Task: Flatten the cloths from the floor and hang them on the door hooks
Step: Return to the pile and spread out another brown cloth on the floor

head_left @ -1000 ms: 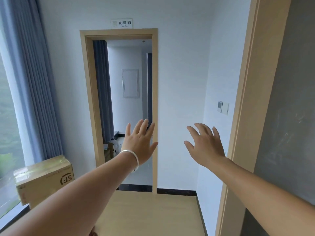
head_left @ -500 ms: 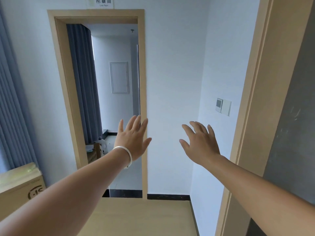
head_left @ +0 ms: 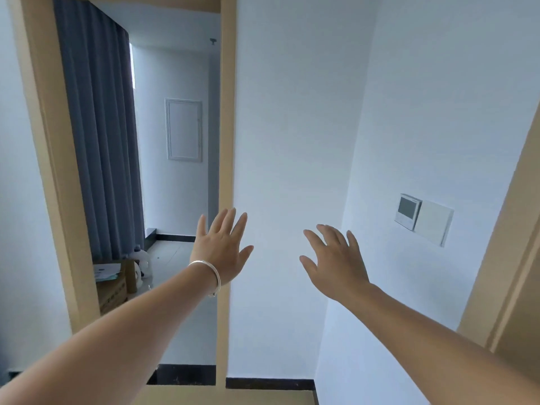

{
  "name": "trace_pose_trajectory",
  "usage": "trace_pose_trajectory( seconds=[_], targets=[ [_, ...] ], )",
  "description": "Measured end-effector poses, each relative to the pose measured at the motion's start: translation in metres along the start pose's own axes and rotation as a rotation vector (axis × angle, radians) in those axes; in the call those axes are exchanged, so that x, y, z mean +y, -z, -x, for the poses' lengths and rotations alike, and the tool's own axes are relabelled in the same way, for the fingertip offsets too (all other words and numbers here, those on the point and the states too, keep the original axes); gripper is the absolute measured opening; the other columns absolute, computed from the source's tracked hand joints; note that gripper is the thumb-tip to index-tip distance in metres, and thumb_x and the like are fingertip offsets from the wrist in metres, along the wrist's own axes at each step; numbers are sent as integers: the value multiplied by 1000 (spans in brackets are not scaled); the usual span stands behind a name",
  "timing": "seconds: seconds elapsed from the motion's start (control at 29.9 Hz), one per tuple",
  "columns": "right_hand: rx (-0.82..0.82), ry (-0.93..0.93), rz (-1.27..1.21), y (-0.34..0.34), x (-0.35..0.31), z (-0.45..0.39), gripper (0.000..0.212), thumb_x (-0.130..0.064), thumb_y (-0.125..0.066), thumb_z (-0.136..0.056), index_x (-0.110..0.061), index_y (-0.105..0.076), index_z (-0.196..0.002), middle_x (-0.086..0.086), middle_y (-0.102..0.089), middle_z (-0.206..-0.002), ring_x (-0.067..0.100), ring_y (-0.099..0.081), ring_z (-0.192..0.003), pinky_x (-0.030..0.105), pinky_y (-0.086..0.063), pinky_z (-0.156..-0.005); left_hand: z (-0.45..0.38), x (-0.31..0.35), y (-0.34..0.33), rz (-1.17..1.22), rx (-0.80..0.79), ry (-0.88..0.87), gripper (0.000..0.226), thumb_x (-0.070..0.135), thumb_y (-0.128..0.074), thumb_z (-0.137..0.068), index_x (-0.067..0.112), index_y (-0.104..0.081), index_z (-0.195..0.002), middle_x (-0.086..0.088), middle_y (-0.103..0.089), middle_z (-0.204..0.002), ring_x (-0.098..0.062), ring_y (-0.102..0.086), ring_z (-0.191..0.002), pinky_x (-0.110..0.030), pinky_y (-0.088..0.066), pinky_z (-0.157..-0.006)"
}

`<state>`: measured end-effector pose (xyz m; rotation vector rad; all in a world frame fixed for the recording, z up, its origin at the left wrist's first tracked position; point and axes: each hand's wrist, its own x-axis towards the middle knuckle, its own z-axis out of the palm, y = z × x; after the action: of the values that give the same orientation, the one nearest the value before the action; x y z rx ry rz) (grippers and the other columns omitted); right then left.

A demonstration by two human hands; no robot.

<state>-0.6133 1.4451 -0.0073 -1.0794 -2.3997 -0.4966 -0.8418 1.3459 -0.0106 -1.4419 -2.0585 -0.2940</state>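
Both arms are stretched forward at chest height in front of a white wall (head_left: 289,141). The left hand (head_left: 223,249), with a silver bracelet (head_left: 208,273) on its wrist, has its fingers straight and spread and holds nothing; the right hand (head_left: 336,261) is likewise spread, fingers slightly bent, and holds nothing. Neither hand touches any surface that can be made out. No cloths are in view, and no door hooks can be seen, so where the cloths lie cannot be told beyond the task's word that they are on the floor. To the left stands an open doorway with a light wooden frame (head_left: 226,171); inside it hang a grey curtain (head_left: 96,141), with a wall panel (head_left: 184,130) further back and a small stool (head_left: 117,276) with a white object beside it near the floor. On the right wall is a switch plate (head_left: 423,219), and a second wooden frame (head_left: 502,273) runs up the right edge. As a judgement only: cloths of this kind should be light, limp and not fragile, and will likely be crumpled when lifted. They would best be taken by two adjacent corners or along one edge, one hand at each end, shaken or drawn taut to flatten, then hung by that top edge or a loop if there is one. A slack single-handed hold risks bunching or the cloth slipping off a hook.
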Motion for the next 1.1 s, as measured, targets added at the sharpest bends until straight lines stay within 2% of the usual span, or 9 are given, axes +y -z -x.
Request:
trace_pose_trajectory(
  seconds=[0.3, 0.5, 0.67, 0.77, 1.1],
  targets=[
    [-30, 105, -76, -102, -22, -125, 56, -50, -33, -98, -28, -25, -148, 2, -24, -156, 18, -17, -144, 47, -8, -117, -67, -59, -93, -85, -87, 73, 68, 57, -25, -96, 23, -6, -152, -2, -10, -159, -21, -5, -147, -54, -8, -117],
    [8, 300, -213, -169, -80, -238, 54, -46, -37, -97, -26, -29, -146, 3, -27, -154, 19, -19, -143, 48, -9, -117, -99, -124, -143, -199, -120, 244, 68, 59, -23, -95, 25, -5, -151, -1, -10, -159, -23, -4, -147, -54, -6, -116],
    [54, 511, -322, -201, -151, -318, 53, -46, -40, -95, -27, -33, -144, 4, -33, -150, 22, -26, -138, 47, -15, -112, -97, -192, -158, -331, -187, 476, 69, 61, -21, -94, 27, -4, -152, 0, -7, -160, -24, -2, -147, -53, -2, -116],
    [52, 625, -411, -216, -202, -343, 54, -46, -39, -96, -27, -32, -146, 5, -30, -153, 23, -23, -141, 48, -12, -113, -77, -226, -155, -404, -215, 578, 70, 61, -21, -94, 25, -4, -152, -2, -8, -160, -24, -3, -147, -55, -3, -116],
    [24, 974, -595, -233, -417, -352, 57, -48, -39, -97, -27, -28, -148, 5, -27, -155, 21, -18, -145, 52, -8, -118, 35, -361, -142, -534, -300, 918, 72, 60, -22, -94, 25, 2, -152, -2, -2, -161, -20, 4, -148, -53, -1, -118]
  ],
)
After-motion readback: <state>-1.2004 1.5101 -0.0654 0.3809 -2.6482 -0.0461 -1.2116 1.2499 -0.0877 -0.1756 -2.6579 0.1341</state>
